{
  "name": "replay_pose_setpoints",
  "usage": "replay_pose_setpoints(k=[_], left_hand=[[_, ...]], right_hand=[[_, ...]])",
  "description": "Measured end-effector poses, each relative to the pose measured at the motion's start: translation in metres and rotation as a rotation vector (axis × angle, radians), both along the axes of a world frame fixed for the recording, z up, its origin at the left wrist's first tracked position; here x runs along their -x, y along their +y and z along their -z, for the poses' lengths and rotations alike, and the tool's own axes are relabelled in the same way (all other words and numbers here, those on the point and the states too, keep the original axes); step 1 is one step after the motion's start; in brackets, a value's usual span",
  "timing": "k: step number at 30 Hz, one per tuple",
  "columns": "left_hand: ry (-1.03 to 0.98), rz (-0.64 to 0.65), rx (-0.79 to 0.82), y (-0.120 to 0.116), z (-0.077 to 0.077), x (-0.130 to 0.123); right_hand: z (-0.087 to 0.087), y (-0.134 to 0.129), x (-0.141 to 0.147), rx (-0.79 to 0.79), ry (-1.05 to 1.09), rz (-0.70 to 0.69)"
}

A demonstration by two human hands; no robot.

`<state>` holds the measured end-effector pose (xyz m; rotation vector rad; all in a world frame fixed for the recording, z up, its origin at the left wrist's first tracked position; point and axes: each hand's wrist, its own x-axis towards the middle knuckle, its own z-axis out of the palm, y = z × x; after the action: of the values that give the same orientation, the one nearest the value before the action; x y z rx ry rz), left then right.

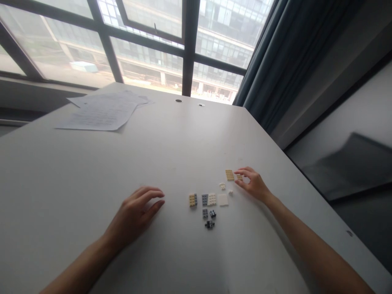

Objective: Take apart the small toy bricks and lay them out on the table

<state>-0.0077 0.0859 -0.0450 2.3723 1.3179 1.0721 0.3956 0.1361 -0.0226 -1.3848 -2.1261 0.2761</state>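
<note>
My left hand (137, 212) rests on the white table left of the small bricks, its fingers apart and nothing between them. Over at the right, the thumb and fingers of my right hand (252, 183) curl around a small tan piece (239, 177), which they partly cover; whether they grip it is unclear. Just left of it lies a tan studded plate (229, 175). Nearer the middle are a tan and grey brick (192, 200), a grey piece (205, 199) beside a white studded one (212, 199), and a smooth white tile (223, 199). Small dark pieces (210, 224) lie below them.
Printed paper sheets (104, 112) lie at the far left of the white table (171, 143). Two round holes (178, 101) are near its far edge, below the window. A dark curtain (269, 65) hangs beyond the right edge. Tiny white pieces (222, 186) lie near my right hand.
</note>
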Motion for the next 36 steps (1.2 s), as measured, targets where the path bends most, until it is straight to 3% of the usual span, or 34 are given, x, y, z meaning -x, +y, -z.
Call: replay_pose_setpoints(k=[6,12,20,26,36], left_hand=[[0.004,-0.002,-0.003,-0.001,0.001,-0.001],[0.015,0.01,-0.024,-0.002,-0.001,-0.002],[0.022,0.021,-0.015,-0.001,-0.002,-0.003],[0.029,0.042,0.014,0.0,0.0,-0.002],[0.044,0.042,0.026,-0.002,0.0,-0.002]], right_hand=[[-0.019,-0.028,0.092,0.053,-0.109,-0.358],[-0.015,-0.029,0.135,0.084,-0.239,-0.417],[-0.013,-0.026,0.138,0.093,-0.226,-0.457],[-0.017,-0.019,0.118,0.18,-0.098,-0.341],[-0.009,-0.023,0.125,0.129,-0.216,-0.402]])
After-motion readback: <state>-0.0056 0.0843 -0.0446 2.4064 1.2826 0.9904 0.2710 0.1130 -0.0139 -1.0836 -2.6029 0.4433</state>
